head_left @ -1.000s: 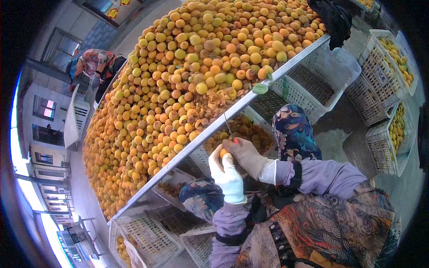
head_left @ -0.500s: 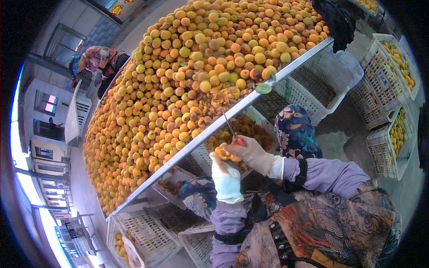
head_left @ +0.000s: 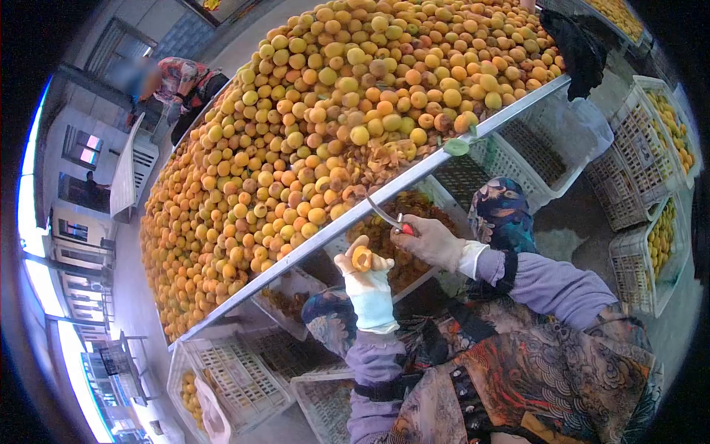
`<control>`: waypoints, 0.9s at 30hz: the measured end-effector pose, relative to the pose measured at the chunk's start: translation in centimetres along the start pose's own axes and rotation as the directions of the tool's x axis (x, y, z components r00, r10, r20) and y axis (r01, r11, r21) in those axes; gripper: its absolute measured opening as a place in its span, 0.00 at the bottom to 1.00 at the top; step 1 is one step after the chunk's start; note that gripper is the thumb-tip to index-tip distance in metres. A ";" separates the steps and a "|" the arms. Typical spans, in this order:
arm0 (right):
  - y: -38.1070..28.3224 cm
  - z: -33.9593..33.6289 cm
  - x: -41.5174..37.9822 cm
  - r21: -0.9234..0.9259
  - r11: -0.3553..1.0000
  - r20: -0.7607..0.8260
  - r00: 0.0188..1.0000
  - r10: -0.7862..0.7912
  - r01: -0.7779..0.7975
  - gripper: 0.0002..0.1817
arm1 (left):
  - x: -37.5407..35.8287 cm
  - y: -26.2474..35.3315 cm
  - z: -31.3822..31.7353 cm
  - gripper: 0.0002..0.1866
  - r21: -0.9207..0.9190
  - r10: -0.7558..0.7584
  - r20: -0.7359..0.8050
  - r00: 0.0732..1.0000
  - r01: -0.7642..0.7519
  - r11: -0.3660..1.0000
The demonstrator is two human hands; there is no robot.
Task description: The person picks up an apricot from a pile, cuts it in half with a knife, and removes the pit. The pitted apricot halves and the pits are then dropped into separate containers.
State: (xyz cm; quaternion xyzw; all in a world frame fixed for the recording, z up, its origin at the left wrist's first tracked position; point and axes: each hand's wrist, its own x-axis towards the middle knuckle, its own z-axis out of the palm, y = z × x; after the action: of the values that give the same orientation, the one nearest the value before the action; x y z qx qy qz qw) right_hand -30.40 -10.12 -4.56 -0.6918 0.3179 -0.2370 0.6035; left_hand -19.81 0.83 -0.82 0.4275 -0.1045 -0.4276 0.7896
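Observation:
My left hand point(head_left: 364, 277), in a pale glove with a white cuff, holds an orange apricot piece point(head_left: 362, 257) between thumb and fingers. To its right my right hand point(head_left: 433, 243), also gloved, is closed on the red handle of a small curved knife point(head_left: 386, 216). The blade points up and left toward the metal table edge point(head_left: 414, 172), apart from the fruit. Behind that edge lies a large heap of apricots point(head_left: 296, 148), with cut, browned pieces point(head_left: 388, 157) near the rim. Below my hands is a crate of cut fruit point(head_left: 414, 275).
Stacked crates of apricots point(head_left: 640, 148) stand at the right. More crates point(head_left: 244, 381) are under and beside the table at lower left. A black cloth point(head_left: 573, 55) hangs over the table's far corner. Another person point(head_left: 181, 81) bends at the table's far left.
My hands have moved apart; the knife has come away from the fruit, its blade now tilted left. The orange piece stays in my left hand. The whole view has shifted slightly.

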 end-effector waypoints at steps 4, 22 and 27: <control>-1.9 -1.1 0.3 -0.185 0.980 0.009 0.997 0.072 -0.069 0.21 | 0.1 -0.2 -0.4 0.32 -0.017 -0.034 -0.003 0.999 0.034 0.999; -12.3 -3.3 -0.1 0.711 0.681 0.051 0.954 -0.297 0.174 0.18 | -2.5 -0.6 3.3 0.22 -0.106 -0.325 -0.013 0.946 0.322 0.941; -11.3 -3.9 0.2 0.756 0.647 0.138 0.942 -0.306 0.099 0.17 | -3.1 -1.9 3.6 0.22 0.574 0.155 0.218 0.964 -0.255 0.778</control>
State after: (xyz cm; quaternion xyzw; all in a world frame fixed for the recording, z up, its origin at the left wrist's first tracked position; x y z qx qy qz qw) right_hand -31.31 -12.10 7.16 -0.4432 0.0343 -0.3214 0.8361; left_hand -24.71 0.59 0.59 0.6046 -0.3420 -0.3167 0.6459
